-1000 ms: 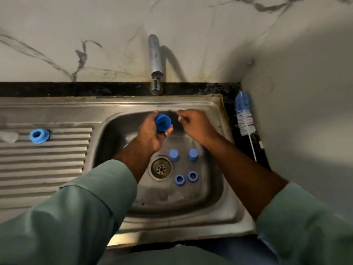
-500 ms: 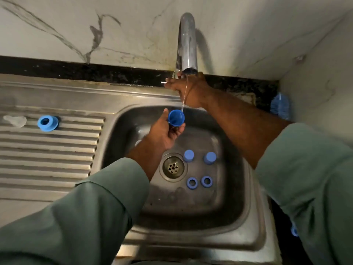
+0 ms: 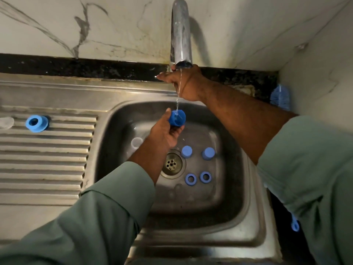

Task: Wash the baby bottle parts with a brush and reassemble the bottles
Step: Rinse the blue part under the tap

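stainless sink basin (image 3: 238,197): holds two blue caps (image 3: 186,151) (image 3: 208,153) standing just right of the drain (image 3: 172,164), two blue collar rings (image 3: 190,179) (image 3: 205,177) lying flat in front of them, and one clear part (image 3: 136,142) near the left wall, partly behind the left wrist — its kind cannot be told.

left hand (image 3: 165,133): fingers curled round a blue bottle cap (image 3: 177,118), held above the basin under a thin water stream (image 3: 178,92) from the tap spout (image 3: 180,33). the stream lands on the cap.

right hand (image 3: 186,83): reaches to the tap base at the back ledge, fingers at a small lever (image 3: 157,76); whether they clamp it cannot be told.

drainboard (image 3: 47,165), left of basin: one blue collar ring (image 3: 36,123) near its back edge, with a pale translucent piece (image 3: 6,122) at the frame edge beside it.

bottle brush (image 3: 280,96): blue bristles show on the dark counter right of the sink, against the corner wall — its handle end (image 3: 295,225) shows past the right sleeve.

open room: basin floor bare in front of the rings; ribbed drainboard free toward the near edge.
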Available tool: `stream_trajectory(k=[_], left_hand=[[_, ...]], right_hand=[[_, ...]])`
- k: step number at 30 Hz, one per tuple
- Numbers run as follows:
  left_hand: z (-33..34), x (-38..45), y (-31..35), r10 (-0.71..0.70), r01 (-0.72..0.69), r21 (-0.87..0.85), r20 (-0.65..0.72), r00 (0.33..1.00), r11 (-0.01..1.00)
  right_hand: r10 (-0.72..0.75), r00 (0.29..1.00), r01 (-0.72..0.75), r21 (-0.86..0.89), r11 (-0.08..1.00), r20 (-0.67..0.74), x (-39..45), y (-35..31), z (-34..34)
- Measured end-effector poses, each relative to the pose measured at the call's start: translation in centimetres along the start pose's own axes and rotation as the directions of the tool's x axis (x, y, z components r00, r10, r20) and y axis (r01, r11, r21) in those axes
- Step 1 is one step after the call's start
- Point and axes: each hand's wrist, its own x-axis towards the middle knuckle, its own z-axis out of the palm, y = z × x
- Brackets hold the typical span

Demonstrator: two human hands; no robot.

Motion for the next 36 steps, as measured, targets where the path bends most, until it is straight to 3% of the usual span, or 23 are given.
stream_trajectory(k=[3,5,8,9,13,17,19,21,23,30,33,36], left_hand=[[0.0,-0.2,0.2,0.021,-0.015,0.129,-0.047,0.999,0.992],[0.1,-0.3,0.4,0.046,-0.041,0.176,-0.023,0.999,0.984],[0.2,-0.4,0.3,0.117,-0.114,0.21,-0.001,0.993,0.971],[0.1,-0.2,0.3,0.137,-0.134,0.214,0.0,0.991,0.968],[-0.1,-0.3,0.6,0.169,-0.163,0.16,-0.021,0.985,0.974],[-0.2,-0.9,0.9,0.192,-0.189,0.187,0.001,0.981,0.964],[-0.3,-1.1,0.8,0.289,-0.276,0.3,-0.001,0.957,0.913],[-0.6,-0.9,0.7,0.493,-0.457,0.514,0.076,0.867,0.726],[-0.8,-0.9,0.8,0.59,-0.555,0.68,0.219,0.777,0.48],[-1.3,-1.7,1.5,0.565,-0.557,0.819,0.525,0.637,-0.133],[-1.7,-1.8,1.7,0.528,-0.515,0.818,0.565,0.634,-0.258],[-2.1,-1.8,1.9,0.497,-0.502,0.81,0.584,0.642,-0.303]], right_hand=[[0.012,0.999,-0.012,-0.016,1.0,0.029,0.8,0.4,0.7],[0.047,0.996,-0.059,0.156,0.986,0.079,1.0,0.2,1.1],[0.103,0.989,-0.07,0.269,0.961,-0.11,1.2,1.2,2.5],[0.123,0.982,-0.088,0.23,0.969,-0.143,1.2,1.2,2.6],[0.004,0.999,-0.001,0.043,0.999,-0.049,0.9,0.9,1.9],[-0.002,0.998,0.01,0.126,0.992,-0.058,0.9,0.8,1.9],[0.018,0.998,-0.009,0.166,0.986,-0.056,0.9,0.7,1.7],[0.016,0.998,-0.006,0.162,0.987,-0.057,0.9,0.9,1.8],[-0.011,0.998,0.016,0.096,0.995,-0.057,0.7,1.0,1.8],[-0.027,0.997,0.032,0.063,0.998,-0.076,0.7,0.7,1.4],[-0.034,0.997,0.039,0.071,0.997,-0.073,0.6,0.5,1.2],[-0.032,0.998,0.036,0.056,0.998,-0.057,0.6,0.5,1.2]])
